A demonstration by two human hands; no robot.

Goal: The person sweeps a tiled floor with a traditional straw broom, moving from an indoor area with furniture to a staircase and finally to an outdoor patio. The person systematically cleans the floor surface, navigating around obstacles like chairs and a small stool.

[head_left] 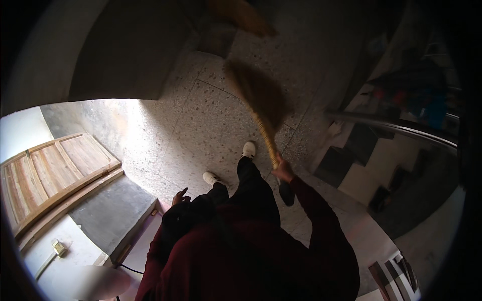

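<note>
My right hand (284, 169) is closed round the handle of a broom (263, 128). Its fanned brown bristles (261, 93) point away from me, blurred and held over or on the floor; I cannot tell which. The dark butt end of the handle sticks out below my grip. On the other side, my left hand (181, 196) hangs near my left shoe with its fingers partly spread and nothing visible in it. Black cloth or a bag (188, 218) covers part of that forearm.
Speckled stone floor (186, 133) lies around my white shoes (248, 149). To the left are a wooden door panel (60, 168) and a grey slab (113, 213). A metal rail (396, 128) and dark-and-pale steps (351, 160) are at right. A blurred brown shape (243, 17) is at the top.
</note>
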